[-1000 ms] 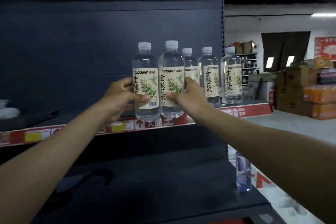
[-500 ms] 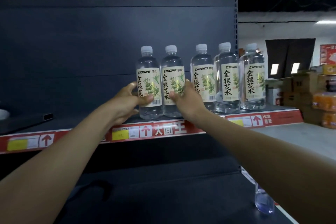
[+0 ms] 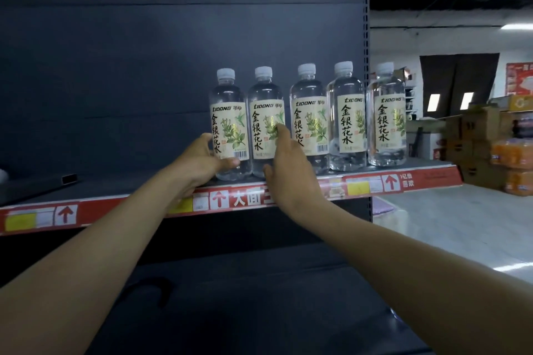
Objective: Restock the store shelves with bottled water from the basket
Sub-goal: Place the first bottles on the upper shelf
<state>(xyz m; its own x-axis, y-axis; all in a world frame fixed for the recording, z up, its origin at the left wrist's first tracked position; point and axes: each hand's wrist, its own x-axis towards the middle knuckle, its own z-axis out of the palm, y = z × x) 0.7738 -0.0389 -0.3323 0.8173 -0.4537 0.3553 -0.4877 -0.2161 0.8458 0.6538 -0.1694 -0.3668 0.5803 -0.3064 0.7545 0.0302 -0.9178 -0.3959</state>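
Note:
Several clear water bottles with cream labels and white caps stand in a row on the dark shelf (image 3: 375,184) with its red price strip. My left hand (image 3: 199,164) grips the lower part of the leftmost bottle (image 3: 227,112), thumb across its front. My right hand (image 3: 291,176) is loose with fingers apart; its index fingertip rests on the label of the second bottle (image 3: 264,106), which stands on the shelf. To the right stand the third bottle (image 3: 308,112), the fourth bottle (image 3: 346,112) and the fifth bottle (image 3: 386,112). No basket is in view.
The shelf stretches bare to the left, with a metal bar (image 3: 57,180) lying on it. A dark lower shelf (image 3: 259,297) sits beneath my arms. The upright post (image 3: 366,66) ends the unit at right. Stacked cardboard boxes (image 3: 484,130) and orange drink packs (image 3: 513,153) stand across the aisle.
Both bottles have gone from held above the edge to standing on the shelf. My right hand has loosened from the second bottle. The view has shifted left and closer.

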